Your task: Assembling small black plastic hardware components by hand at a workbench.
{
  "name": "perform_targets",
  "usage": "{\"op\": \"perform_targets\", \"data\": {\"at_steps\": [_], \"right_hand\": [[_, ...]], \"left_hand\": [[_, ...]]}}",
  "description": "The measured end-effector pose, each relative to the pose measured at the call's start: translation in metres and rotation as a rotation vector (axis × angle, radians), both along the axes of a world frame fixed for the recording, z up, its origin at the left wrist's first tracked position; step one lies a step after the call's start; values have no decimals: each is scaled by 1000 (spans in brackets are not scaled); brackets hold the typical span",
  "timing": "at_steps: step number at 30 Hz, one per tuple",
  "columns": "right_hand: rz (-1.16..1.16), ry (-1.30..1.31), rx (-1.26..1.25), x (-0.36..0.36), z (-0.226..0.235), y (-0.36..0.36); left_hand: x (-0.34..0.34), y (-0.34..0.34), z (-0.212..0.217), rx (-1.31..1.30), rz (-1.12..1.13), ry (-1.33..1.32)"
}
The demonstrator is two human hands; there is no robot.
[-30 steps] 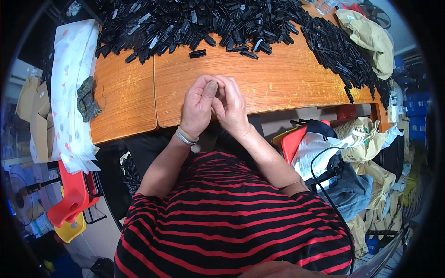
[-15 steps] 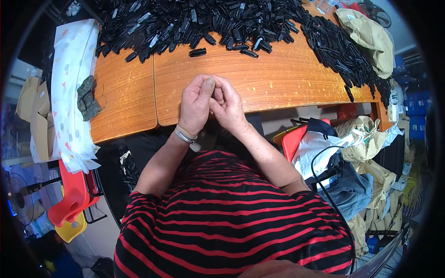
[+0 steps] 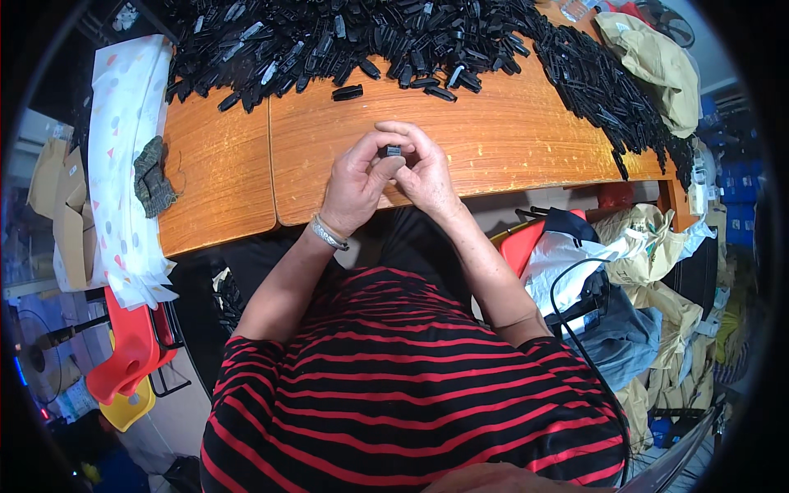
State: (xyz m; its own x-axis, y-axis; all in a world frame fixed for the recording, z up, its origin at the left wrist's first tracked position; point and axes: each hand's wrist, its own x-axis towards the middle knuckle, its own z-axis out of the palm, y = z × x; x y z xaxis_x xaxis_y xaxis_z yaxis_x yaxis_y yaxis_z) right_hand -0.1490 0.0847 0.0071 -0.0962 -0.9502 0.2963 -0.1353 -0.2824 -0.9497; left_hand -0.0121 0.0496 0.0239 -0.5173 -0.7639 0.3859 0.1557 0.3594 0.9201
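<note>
Over the front edge of the wooden table, my left hand (image 3: 357,182) and my right hand (image 3: 429,174) meet fingertip to fingertip. Between them is a small black plastic piece (image 3: 393,151), its end showing in the gap between thumbs and fingers. Both hands are closed on it; the rest of the piece is hidden by the fingers. Beyond my hands, a single black plastic piece (image 3: 347,93) lies apart on the wood, near a large heap of similar black pieces (image 3: 329,41).
A long row of slim black pieces (image 3: 592,94) runs down the table's right side. Patterned white sheeting (image 3: 123,148) and a dark knitted cloth (image 3: 152,177) lie at the left edge. Red chairs (image 3: 127,357), paper sacks and a black cable (image 3: 567,329) stand around me.
My hands have shifted slightly right and turned, with the fingers now parted enough to show the black piece between them. It was hidden before.
</note>
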Motion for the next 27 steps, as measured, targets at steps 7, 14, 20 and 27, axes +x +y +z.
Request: {"op": "perform_targets", "data": {"at_steps": [7, 14, 20, 27], "right_hand": [[-8, 274, 124, -27, 2, -17], [-608, 838, 190, -67, 11, -67], [-510, 964, 281, -66, 18, -65], [-432, 966, 236, -50, 25, -35]], "left_hand": [[14, -46, -9, 215, 96, -176], [1, -112, -5, -655, 446, -897], [4, -121, 2, -651, 357, -1080], [17, -117, 16, -476, 252, -1143]]}}
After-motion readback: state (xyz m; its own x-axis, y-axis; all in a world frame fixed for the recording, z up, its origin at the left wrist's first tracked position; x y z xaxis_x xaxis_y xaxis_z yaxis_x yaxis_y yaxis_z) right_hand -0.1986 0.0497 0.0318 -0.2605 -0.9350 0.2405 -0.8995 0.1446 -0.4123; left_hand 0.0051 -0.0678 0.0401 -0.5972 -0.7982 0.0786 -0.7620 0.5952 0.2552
